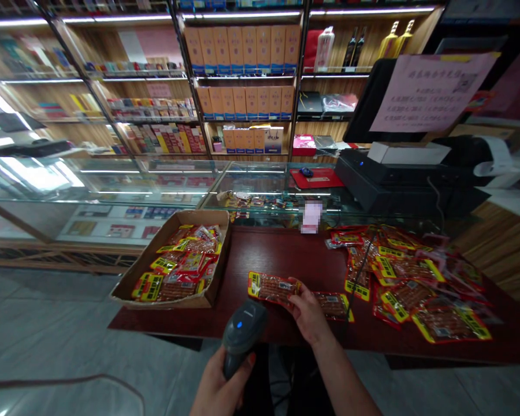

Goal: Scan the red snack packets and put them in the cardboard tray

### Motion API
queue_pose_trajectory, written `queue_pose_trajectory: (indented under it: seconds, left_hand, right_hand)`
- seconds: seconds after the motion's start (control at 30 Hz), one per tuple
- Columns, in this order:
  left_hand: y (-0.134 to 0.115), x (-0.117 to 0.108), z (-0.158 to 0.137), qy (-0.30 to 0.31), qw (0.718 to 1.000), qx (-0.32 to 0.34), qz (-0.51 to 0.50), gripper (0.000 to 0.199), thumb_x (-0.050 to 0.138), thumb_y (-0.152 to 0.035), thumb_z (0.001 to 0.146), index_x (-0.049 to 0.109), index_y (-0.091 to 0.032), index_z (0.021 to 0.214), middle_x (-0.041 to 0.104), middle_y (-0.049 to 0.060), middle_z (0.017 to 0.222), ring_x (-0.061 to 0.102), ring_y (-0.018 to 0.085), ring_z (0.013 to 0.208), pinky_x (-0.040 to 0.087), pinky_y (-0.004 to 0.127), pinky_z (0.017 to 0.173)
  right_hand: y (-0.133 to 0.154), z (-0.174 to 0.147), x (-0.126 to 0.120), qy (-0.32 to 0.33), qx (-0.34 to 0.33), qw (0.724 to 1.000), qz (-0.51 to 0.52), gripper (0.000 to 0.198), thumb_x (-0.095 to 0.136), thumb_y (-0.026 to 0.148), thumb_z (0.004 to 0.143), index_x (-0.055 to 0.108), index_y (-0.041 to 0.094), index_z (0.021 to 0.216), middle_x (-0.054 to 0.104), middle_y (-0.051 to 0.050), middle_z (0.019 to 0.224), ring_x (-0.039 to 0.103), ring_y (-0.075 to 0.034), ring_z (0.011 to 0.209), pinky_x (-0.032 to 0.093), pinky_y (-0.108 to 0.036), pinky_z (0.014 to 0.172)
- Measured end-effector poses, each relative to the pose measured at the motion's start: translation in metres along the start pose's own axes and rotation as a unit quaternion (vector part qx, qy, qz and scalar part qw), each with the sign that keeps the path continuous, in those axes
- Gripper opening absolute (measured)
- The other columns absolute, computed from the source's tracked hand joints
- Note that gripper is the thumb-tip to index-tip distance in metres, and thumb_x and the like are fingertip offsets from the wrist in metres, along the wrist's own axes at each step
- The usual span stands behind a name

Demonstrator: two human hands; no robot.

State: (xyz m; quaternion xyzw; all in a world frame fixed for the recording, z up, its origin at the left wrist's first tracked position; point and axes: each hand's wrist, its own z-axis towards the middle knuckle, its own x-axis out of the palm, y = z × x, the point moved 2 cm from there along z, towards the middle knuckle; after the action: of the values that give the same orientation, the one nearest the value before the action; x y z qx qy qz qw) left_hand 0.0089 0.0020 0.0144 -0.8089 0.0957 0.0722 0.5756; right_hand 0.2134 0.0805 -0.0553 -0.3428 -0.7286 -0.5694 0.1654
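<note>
Left hand at 6 o'clock, low in frame, grip wrapped shut around the handle of a dark barcode scanner, head tilted up toward 12. Right hand just right of it, grip pinching the near end of a red-and-yellow snack packet lying flat on the dark red tabletop. Second packet flat at 3 o'clock of that hand, partly under it. Cardboard box of like packets at 9 o'clock. Loose heap of packets at 3 o'clock, well apart from the box. Black printer at 1 o'clock beyond the heap.
</note>
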Motion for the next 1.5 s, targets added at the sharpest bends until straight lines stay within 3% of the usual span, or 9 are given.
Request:
queue_pose_trajectory:
  seconds: [0.47, 0.67, 0.83, 0.93, 1.0, 1.13, 1.27, 1.4, 1.5]
  left_hand:
    - [0.004, -0.007, -0.001, 0.074, 0.997, -0.004, 0.024, 0.047, 0.07, -0.063, 0.075, 0.065, -0.017, 0.087, 0.045, -0.01, 0.043, 0.039, 0.01, 0.042, 0.032, 0.021, 0.044]
    - [0.011, -0.009, 0.0, 0.033, 0.999, -0.027, -0.001, 0.059, 0.069, -0.069, 0.072, 0.065, -0.015, 0.093, 0.043, -0.011, 0.043, 0.038, 0.009, 0.036, 0.031, 0.02, 0.04]
    - [0.018, -0.009, -0.003, 0.007, 1.0, -0.027, 0.005, 0.072, 0.066, -0.078, 0.067, 0.066, -0.013, 0.097, 0.041, -0.011, 0.04, 0.038, 0.01, 0.036, 0.031, 0.02, 0.04]
    - [0.025, -0.012, -0.001, -0.018, 0.999, -0.027, -0.008, 0.074, 0.067, -0.08, 0.064, 0.066, -0.014, 0.096, 0.041, -0.011, 0.039, 0.038, 0.01, 0.034, 0.031, 0.02, 0.039]
    - [0.027, -0.014, 0.001, -0.016, 0.999, -0.03, -0.012, 0.073, 0.067, -0.08, 0.063, 0.066, -0.014, 0.095, 0.042, -0.011, 0.039, 0.037, 0.01, 0.034, 0.031, 0.02, 0.038]
    - [0.02, -0.014, 0.004, 0.02, 0.999, -0.045, -0.001, 0.064, 0.07, -0.074, 0.064, 0.065, -0.015, 0.088, 0.042, -0.011, 0.037, 0.037, 0.01, 0.033, 0.032, 0.02, 0.037]
    - [0.009, -0.005, 0.006, 0.05, 0.998, -0.044, -0.002, 0.052, 0.073, -0.067, 0.065, 0.062, -0.018, 0.079, 0.044, -0.011, 0.039, 0.039, 0.01, 0.035, 0.034, 0.02, 0.038]
    - [0.007, 0.006, 0.006, 0.07, 0.997, -0.037, -0.018, 0.047, 0.074, -0.063, 0.067, 0.061, -0.019, 0.078, 0.043, -0.011, 0.042, 0.039, 0.009, 0.037, 0.033, 0.02, 0.038]
    - [0.008, 0.008, 0.002, 0.07, 0.997, -0.029, -0.007, 0.044, 0.074, -0.06, 0.071, 0.061, -0.019, 0.079, 0.044, -0.01, 0.044, 0.04, 0.009, 0.038, 0.034, 0.019, 0.039]
  right_hand:
    - [0.0, 0.004, 0.007, -0.012, -0.023, 1.0, -0.005, 0.048, 0.074, 0.016, 0.06, 0.061, 0.027, 0.105, 0.074, 0.003, 0.099, 0.069, -0.017, 0.094, 0.055, -0.032, 0.089]
    - [0.007, 0.03, 0.107, 0.102, -0.054, 0.993, 0.027, 0.058, 0.072, 0.02, 0.065, 0.055, 0.032, 0.119, 0.072, 0.002, 0.105, 0.067, -0.022, 0.107, 0.052, -0.043, 0.098]
    - [0.004, 0.059, 0.175, 0.213, -0.067, 0.972, -0.07, 0.075, 0.075, 0.029, 0.067, 0.047, 0.035, 0.137, 0.05, -0.003, 0.148, 0.043, -0.028, 0.141, 0.034, -0.055, 0.115]
    - [0.015, 0.06, 0.133, 0.194, -0.163, 0.932, -0.259, 0.063, 0.072, 0.03, 0.073, 0.054, 0.033, 0.134, 0.052, -0.003, 0.148, 0.041, -0.026, 0.142, 0.026, -0.052, 0.12]
    - [0.031, 0.05, 0.075, 0.151, -0.217, 0.863, -0.43, 0.053, 0.067, 0.027, 0.077, 0.059, 0.029, 0.129, 0.057, -0.005, 0.142, 0.047, -0.023, 0.136, 0.025, -0.047, 0.122]
    - [0.071, 0.022, -0.045, 0.037, -0.125, 0.689, -0.713, 0.066, 0.066, 0.024, 0.076, 0.052, 0.018, 0.141, 0.046, -0.014, 0.153, 0.033, -0.028, 0.147, 0.024, -0.046, 0.122]
    - [0.093, 0.001, -0.091, 0.051, -0.051, 0.58, -0.812, 0.079, 0.068, 0.017, 0.072, 0.045, 0.021, 0.148, 0.046, -0.012, 0.153, 0.042, -0.028, 0.142, 0.03, -0.044, 0.118]
    - [0.095, 0.004, -0.073, 0.02, -0.066, 0.533, -0.843, 0.06, 0.074, 0.022, 0.07, 0.062, 0.025, 0.128, 0.064, -0.01, 0.125, 0.057, -0.032, 0.124, 0.036, -0.049, 0.108]
    - [0.087, 0.014, -0.056, 0.016, -0.104, 0.592, -0.799, 0.032, 0.073, 0.028, 0.073, 0.069, 0.023, 0.104, 0.067, -0.008, 0.108, 0.065, -0.027, 0.106, 0.046, -0.037, 0.093]
